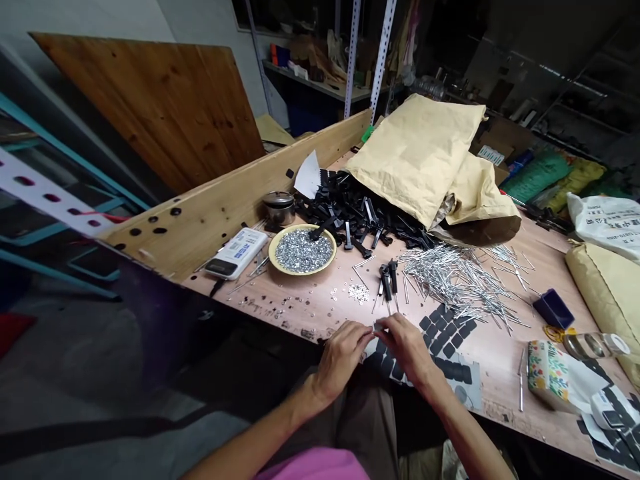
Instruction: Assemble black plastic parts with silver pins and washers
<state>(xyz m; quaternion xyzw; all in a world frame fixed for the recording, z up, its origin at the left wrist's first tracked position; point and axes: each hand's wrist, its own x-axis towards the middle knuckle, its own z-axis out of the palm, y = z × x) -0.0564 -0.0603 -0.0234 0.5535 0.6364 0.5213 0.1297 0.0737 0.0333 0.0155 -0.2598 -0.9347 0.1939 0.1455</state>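
My left hand [341, 355] and my right hand [409, 348] meet at the table's front edge, fingertips pinched together. A small pale piece [377, 327] shows between them, too small to name. Just beyond my right fingers lie several black plastic parts with thin metal rods [387, 280]. Under and beside my right hand are sheets of black rounded pads [453, 369]. Loose small metal nuts or washers [358, 293] are scattered ahead of my hands. A yellow bowl [274, 263] full of small metal pieces, with a black part on top, stands to the left.
A pile of metal rods [455, 280] lies right of centre, before a heap of black parts [345, 200] and a large paper sack [415, 153]. Left are a white scale-like device [239, 250] and a metal tin [279, 208]. A tissue pack [547, 370] and bottle [590, 345] stand right.
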